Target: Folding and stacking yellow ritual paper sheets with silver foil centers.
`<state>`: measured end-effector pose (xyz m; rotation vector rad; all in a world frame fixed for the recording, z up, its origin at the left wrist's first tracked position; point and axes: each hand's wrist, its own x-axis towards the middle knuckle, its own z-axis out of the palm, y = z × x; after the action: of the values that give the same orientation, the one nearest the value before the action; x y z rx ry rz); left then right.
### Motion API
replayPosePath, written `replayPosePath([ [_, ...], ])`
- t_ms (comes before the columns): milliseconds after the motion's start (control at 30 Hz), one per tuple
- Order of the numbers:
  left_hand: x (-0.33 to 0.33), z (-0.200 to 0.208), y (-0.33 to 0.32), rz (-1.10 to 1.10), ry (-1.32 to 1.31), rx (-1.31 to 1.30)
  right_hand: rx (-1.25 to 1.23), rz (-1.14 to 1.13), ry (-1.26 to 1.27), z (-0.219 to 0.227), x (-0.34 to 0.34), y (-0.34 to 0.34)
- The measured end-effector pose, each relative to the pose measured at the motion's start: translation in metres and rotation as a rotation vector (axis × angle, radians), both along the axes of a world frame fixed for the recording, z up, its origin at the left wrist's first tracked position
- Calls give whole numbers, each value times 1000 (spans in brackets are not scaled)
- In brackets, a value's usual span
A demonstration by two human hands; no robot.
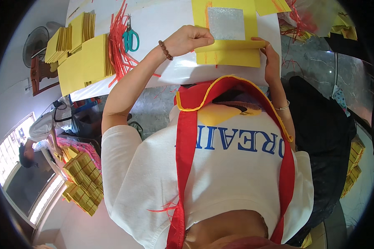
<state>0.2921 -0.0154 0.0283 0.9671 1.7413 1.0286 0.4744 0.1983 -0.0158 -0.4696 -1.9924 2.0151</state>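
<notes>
A sheet of yellow paper [228,58] lies at the near edge of the white table, a strip of it folded over into a crosswise band. My left hand [192,40], closed in a pinch, is at the left end of that fold. At the right end, my right hand [271,60] grips the fold, one finger stretched over its top. Just beyond the fold shows a silver square [226,24] on yellow paper, with an orange streak beside it. My left wrist wears a beaded bracelet, my right a thin bangle.
Left on the white table [166,16] are stacks of yellow paper [87,60], a bundle of red strips [119,45] and teal-handled scissors [131,37]. Another person [43,126] is at the far left, near piled yellow bundles [84,178]. A fan [35,43] stands by the wall.
</notes>
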Motion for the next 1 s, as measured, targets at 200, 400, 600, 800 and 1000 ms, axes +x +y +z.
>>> replayPosePath([
  [200, -3, -3, -1, 28, -83, -2, -70, 66, -57, -7, 2, 2],
  [400, -6, 1, 2, -14, -68, -23, -83, 52, -40, -18, 2, 6],
  [600, -8, 6, 3, -68, -61, -41, -24, 53, -48, -22, 2, 7],
  [800, 2, -2, 0, -15, -77, 103, 71, 66, 28, -11, 0, 4],
  [1000, 26, 16, -1, -368, 880, 282, -13, -1, -3, -7, -6, 0],
])
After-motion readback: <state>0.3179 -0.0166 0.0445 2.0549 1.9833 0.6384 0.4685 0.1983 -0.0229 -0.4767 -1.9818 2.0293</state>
